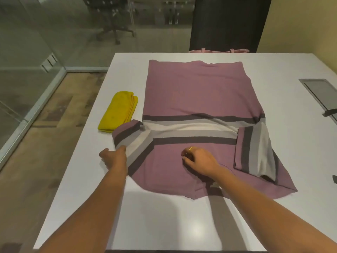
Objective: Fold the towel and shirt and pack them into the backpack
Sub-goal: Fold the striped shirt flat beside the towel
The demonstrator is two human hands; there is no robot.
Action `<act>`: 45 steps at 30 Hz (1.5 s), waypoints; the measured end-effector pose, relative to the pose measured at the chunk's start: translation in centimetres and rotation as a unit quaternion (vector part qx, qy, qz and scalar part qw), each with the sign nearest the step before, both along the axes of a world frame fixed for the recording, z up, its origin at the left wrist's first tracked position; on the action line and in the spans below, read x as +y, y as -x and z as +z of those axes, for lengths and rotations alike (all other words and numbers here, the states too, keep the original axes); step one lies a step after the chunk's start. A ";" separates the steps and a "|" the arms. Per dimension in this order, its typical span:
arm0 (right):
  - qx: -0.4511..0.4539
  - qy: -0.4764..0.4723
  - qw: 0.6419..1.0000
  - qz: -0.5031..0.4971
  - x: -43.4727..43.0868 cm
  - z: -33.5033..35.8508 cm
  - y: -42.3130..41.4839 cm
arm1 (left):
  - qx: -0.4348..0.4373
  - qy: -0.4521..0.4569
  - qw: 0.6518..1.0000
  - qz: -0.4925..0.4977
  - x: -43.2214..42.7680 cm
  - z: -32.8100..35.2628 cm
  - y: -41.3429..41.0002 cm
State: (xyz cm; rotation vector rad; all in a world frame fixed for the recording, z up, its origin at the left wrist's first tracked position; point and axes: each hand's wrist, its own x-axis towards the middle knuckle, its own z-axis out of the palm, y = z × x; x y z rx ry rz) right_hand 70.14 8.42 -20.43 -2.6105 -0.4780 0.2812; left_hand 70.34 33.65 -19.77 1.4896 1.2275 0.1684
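Observation:
A mauve shirt (197, 92) with grey, dark and white stripes lies flat on the white table (164, 220), collar end toward me. Its right sleeve is folded in over the body. My left hand (114, 157) pinches the edge of the left sleeve at the shirt's near left. My right hand (197, 160), fingers curled, rests on the chest area near the collar; I cannot tell if it holds cloth. A yellow towel (119, 111), folded into a narrow bundle, lies left of the shirt. A pink edge (218, 50), perhaps the backpack, shows behind the table's far side.
A metal cable hatch (322, 94) is set into the table at the right. A glass wall and an office chair (114, 24) stand beyond the table to the left. A dark panel rises behind the far edge.

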 end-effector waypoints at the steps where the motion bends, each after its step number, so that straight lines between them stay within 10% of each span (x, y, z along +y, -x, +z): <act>1: 0.004 -0.005 1.000 -0.005 0.0 -0.1 0.0 | 0.000 0.027 1.000 0.000 0.4 0.0 -0.2; 7: 0.026 -0.022 0.999 -0.027 0.1 -0.5 0.0 | 0.013 0.224 0.968 -0.111 0.9 0.7 -0.4; 15: 0.165 -0.209 0.958 -0.107 0.5 0.7 -0.8 | -0.127 -0.025 0.964 -0.233 -4.4 4.4 -0.4; 23: 0.288 -0.444 0.788 -0.314 -0.8 1.4 -2.1 | -0.106 -0.291 0.648 -0.696 -11.0 1.5 2.1; 25: 0.290 -0.429 0.792 -0.323 -1.3 0.9 -2.3 | -0.098 -0.284 0.623 -0.722 -11.3 0.5 2.9; 31: 0.213 -0.265 0.885 -0.319 0.0 0.6 -3.0 | -0.066 -0.323 0.731 -0.598 -10.4 -0.6 3.2; 45: 0.204 -0.113 0.940 -0.250 -0.9 0.7 -3.1 | -0.058 -0.182 0.612 -0.767 -9.6 0.3 1.7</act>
